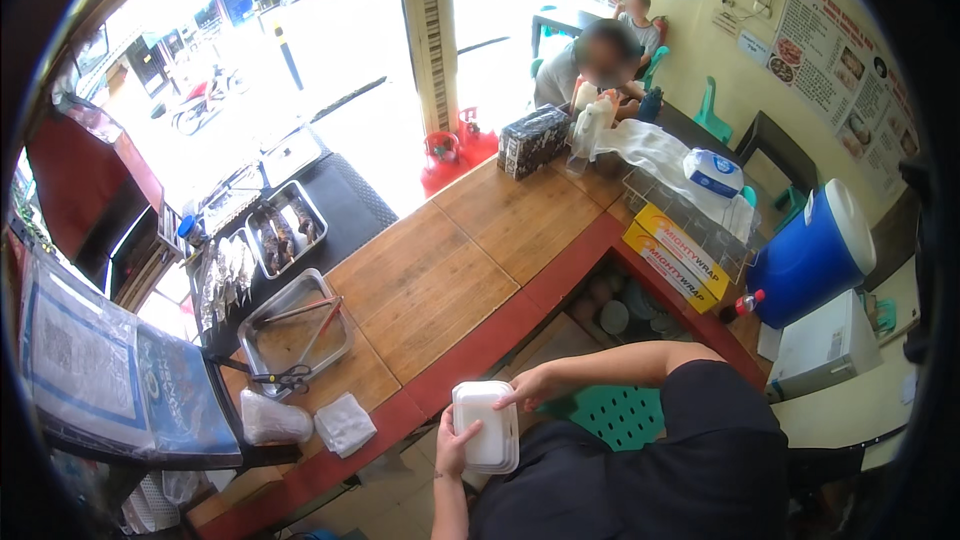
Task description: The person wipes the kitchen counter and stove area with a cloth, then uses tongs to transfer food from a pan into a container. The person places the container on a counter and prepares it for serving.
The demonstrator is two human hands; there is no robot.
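Observation:
A closed white foam food container [484, 431] is held in front of my body, just off the counter's red edge. My left hand [453, 444] grips its left side, with the thumb on the lid. At the upper right corner, the fingers of my right hand [527, 388] touch the container's rim; whether they pinch it is hard to tell. On the tiled wooden counter [420, 292] to the left are a folded white cloth [345, 424], a plastic bag of white items [274, 420], and a metal tray [341, 337] with tongs [319, 330] and black-handled scissors [283, 377].
Grilled food fills a smaller tray [319, 229] beside foil-wrapped pieces [225, 277]. Yellow wrap boxes [675, 259], a wire rack [637, 191] and a blue drink cooler [802, 262] stand right. A green plastic stool [615, 416] is beside me. A person [562, 75] sits beyond the counter.

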